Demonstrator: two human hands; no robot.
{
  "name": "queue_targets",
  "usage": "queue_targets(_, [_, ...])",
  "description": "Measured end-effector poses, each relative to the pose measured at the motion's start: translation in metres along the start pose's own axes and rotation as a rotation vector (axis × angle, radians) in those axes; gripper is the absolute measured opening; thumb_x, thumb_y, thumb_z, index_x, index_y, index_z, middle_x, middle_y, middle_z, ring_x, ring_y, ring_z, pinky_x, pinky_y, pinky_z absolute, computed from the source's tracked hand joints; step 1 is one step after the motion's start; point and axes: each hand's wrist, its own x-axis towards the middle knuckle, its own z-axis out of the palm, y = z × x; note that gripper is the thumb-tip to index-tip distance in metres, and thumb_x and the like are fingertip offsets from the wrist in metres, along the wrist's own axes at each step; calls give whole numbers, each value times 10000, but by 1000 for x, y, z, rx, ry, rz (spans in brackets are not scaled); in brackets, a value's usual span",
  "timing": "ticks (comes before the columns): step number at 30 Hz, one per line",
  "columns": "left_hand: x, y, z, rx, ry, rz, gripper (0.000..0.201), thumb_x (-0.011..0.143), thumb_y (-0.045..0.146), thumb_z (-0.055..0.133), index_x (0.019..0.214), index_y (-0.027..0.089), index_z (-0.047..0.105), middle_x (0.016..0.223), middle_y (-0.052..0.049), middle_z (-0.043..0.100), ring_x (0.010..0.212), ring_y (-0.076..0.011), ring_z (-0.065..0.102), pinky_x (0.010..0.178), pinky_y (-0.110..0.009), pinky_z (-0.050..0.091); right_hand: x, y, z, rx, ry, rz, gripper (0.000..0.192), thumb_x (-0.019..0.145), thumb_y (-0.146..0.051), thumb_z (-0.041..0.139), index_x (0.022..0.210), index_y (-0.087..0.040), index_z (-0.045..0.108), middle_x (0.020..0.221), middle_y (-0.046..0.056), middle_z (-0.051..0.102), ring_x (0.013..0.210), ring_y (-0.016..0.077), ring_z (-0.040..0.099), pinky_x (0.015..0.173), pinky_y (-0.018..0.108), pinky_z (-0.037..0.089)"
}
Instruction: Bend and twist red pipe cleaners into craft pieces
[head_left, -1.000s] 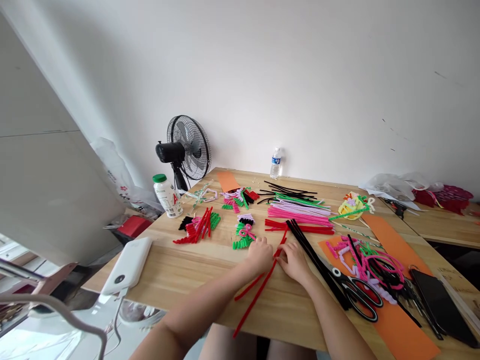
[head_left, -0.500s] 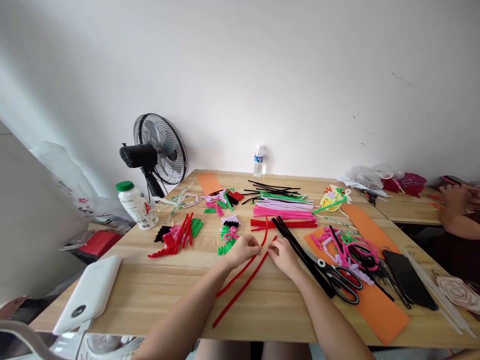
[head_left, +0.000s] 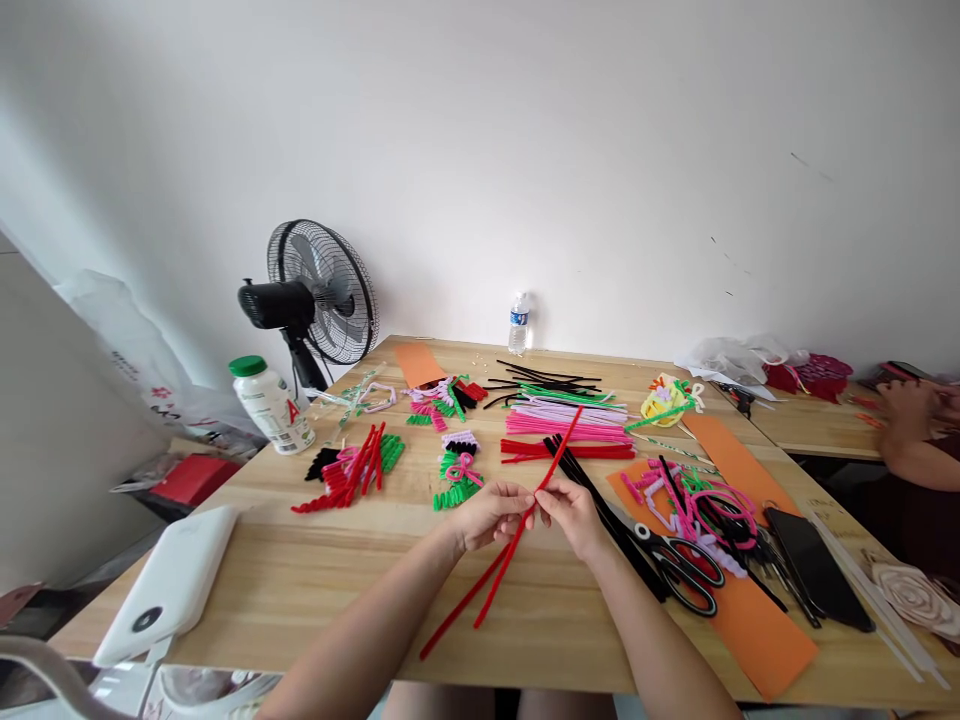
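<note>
Two red pipe cleaners (head_left: 501, 578) cross between my hands over the near middle of the table. My left hand (head_left: 491, 512) pinches them from the left, thumb and forefinger closed. From the other side my right hand (head_left: 571, 512) pinches them at nearly the same spot, the fingertips of both hands almost touching. One upper end rises to the right, over the row of pink and red pipe cleaners (head_left: 566, 450); two lower ends spread toward me. Exactly how they meet under the fingertips is hidden. Beside my right hand lies a bundle of black pipe cleaners (head_left: 611, 515).
Scissors (head_left: 679, 570), a phone (head_left: 821, 565) and orange sheets (head_left: 765, 630) lie on the right. Coiled pipe cleaners (head_left: 459, 470) sit left of centre. A white bottle (head_left: 274, 408), fan (head_left: 319, 295) and power bank (head_left: 169, 585) stand left. Another person's arm (head_left: 911, 430) is far right.
My hands have come together. The two red pipe cleaners, apart and side by side before, now cross at my fingertips, with one end pointing up to the right.
</note>
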Motion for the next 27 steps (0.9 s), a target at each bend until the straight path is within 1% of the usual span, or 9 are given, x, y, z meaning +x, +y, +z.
queue_targets(2, [0, 0, 1, -57, 7, -36, 221, 678, 291, 695, 720, 93, 606, 586, -27, 582, 351, -5, 264, 327, -159, 89, 0, 1, -1, 3, 23, -22, 185, 742, -343, 669, 766, -171, 608, 596, -14, 589, 488, 105, 498, 469, 233, 398])
queue_targets(6, [3, 0, 4, -167, 126, -48, 172, 646, 232, 669, 674, 87, 580, 596, -23, 564, 351, 0, 292, 318, -149, 89, -1, 4, -1, -6, 64, -127, 142, 757, -308, 658, 830, -203, 597, 700, -8, 593, 517, 105, 510, 468, 231, 410])
queue_targets(8, [5, 0, 4, -216, 210, 14, 186, 632, 240, 667, 648, 91, 556, 614, -13, 555, 355, 3, 311, 316, -144, 112, -2, 2, -2, -67, 39, -177, 109, 781, -298, 632, 842, -208, 624, 820, 15, 594, 521, 93, 502, 476, 239, 421])
queue_targets(10, [7, 1, 3, -243, 306, 129, 214, 623, 260, 676, 638, 106, 528, 599, 8, 536, 347, 2, 318, 315, -145, 135, -3, -1, -4, -140, -2, -185, 116, 798, -289, 613, 873, -214, 660, 901, 32, 585, 531, 88, 500, 497, 250, 432])
queue_targets(12, [8, 3, 0, -237, 410, 260, 242, 621, 286, 685, 639, 129, 502, 539, 39, 494, 334, -12, 330, 315, -153, 160, -5, -6, -5, -147, -43, -146, 174, 800, -284, 611, 956, -231, 670, 943, 43, 589, 580, 104, 524, 540, 263, 450])
queue_targets(15, [8, 7, -5, -213, 527, 414, 275, 617, 323, 691, 653, 150, 480, 512, 51, 483, 340, -40, 388, 327, -169, 222, -5, -14, -6, 32, -116, -64, 291, 800, -315, 604, 1080, -241, 637, 1061, 75, 597, 801, 182, 579, 635, 304, 482])
queue_targets(19, [6, 14, -12, -238, 582, 526, 305, 605, 344, 692, 703, 152, 477, 697, -3, 603, 400, -51, 466, 362, -184, 284, -4, -19, -3, 401, -268, 122, 441, 840, -481, 460, 1158, -205, 592, 1251, 124, 532, 1091, 283, 516, 806, 432, 472])
queue_targets(22, [7, 16, -17, -265, 595, 544, 309, 611, 342, 688, 731, 156, 473, 759, -14, 631, 421, -53, 486, 371, -181, 286, -2, -15, 2, 525, -307, 276, 465, 836, -504, 442, 1140, -186, 590, 1281, 130, 517, 1095, 301, 535, 834, 475, 463])
queue_targets(27, [7, 17, -19, -241, 610, 544, 314, 610, 341, 689, 728, 158, 463, 758, -21, 643, 412, -53, 487, 365, -182, 275, -2, -2, 9, 477, -214, 333, 292, 802, -312, 592, 1055, -166, 599, 1165, 140, 601, 913, 256, 646, 711, 396, 516])
